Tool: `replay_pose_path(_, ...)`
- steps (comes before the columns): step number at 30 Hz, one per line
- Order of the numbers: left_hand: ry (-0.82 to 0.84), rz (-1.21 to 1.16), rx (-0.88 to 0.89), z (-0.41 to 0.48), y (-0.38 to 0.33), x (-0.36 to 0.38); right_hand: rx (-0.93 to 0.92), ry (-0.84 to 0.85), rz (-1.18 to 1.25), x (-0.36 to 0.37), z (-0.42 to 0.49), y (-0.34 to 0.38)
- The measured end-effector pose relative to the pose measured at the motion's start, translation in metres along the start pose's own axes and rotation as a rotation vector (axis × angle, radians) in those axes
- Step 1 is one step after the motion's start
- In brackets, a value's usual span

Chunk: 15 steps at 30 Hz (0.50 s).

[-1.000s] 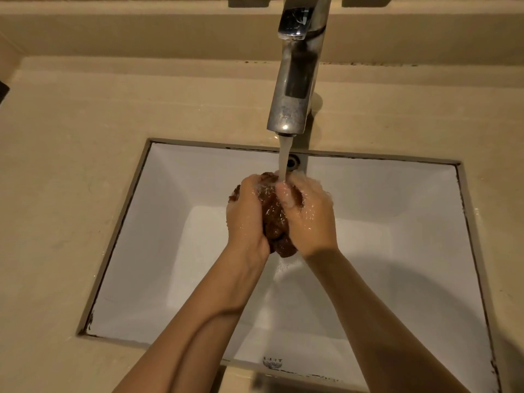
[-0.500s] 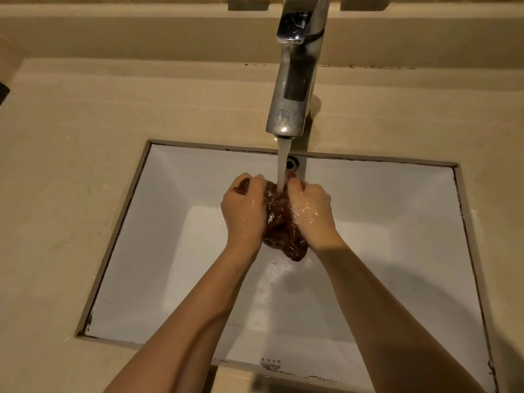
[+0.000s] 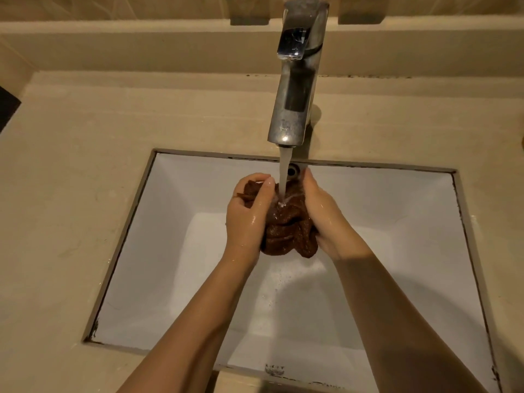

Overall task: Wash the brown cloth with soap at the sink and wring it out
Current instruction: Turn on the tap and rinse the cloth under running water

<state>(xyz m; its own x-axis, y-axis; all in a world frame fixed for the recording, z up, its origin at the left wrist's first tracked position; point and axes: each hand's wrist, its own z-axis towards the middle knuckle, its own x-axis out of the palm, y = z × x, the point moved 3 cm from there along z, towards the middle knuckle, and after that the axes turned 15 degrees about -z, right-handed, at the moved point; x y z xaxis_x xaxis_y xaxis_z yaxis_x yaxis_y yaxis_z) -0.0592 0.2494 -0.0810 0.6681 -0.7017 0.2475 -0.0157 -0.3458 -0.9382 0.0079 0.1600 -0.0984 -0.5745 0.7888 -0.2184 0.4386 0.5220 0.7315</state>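
Note:
The wet brown cloth [image 3: 289, 231] is bunched into a wad above the white sink basin [image 3: 175, 251]. My left hand [image 3: 248, 217] grips its left side and my right hand [image 3: 326, 219] cups its right side. Both hands are wet. Water runs from the chrome tap [image 3: 296, 80] in a stream [image 3: 284, 171] that lands on the top of the cloth between my hands. The lower folds of the cloth hang out below my palms.
A beige stone counter [image 3: 71, 194] surrounds the rectangular basin, with a raised ledge [image 3: 141, 43] behind the tap. An overflow hole [image 3: 292, 170] sits in the basin's back wall. Water pools on the basin floor under my hands.
My hands have parted slightly, baring more of the cloth between them. The stream now strikes the cloth instead of my right hand's fingers.

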Motion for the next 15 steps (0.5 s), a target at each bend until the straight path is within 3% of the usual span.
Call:
replay_pose_path(4,-0.161,-0.005,0.063,0.002,-0.005,0.008,-0.062,-0.074,-0.005,-0.001,-0.008,-0.006)
replay_pose_path(9,-0.287,-0.180,-0.166,0.010,0.000,0.009,-0.458,-0.248,-0.202,0.014,-0.056,-0.009)
replay_pose_path(12,-0.227,-0.274,-0.253,0.002,0.007,0.015,-0.379,-0.442,-0.320,0.024,-0.055,-0.005)
replay_pose_path(15,-0.203,-0.245,-0.229,-0.005,0.012,0.017,-0.292,-0.647,-0.261,0.017,-0.043,0.003)
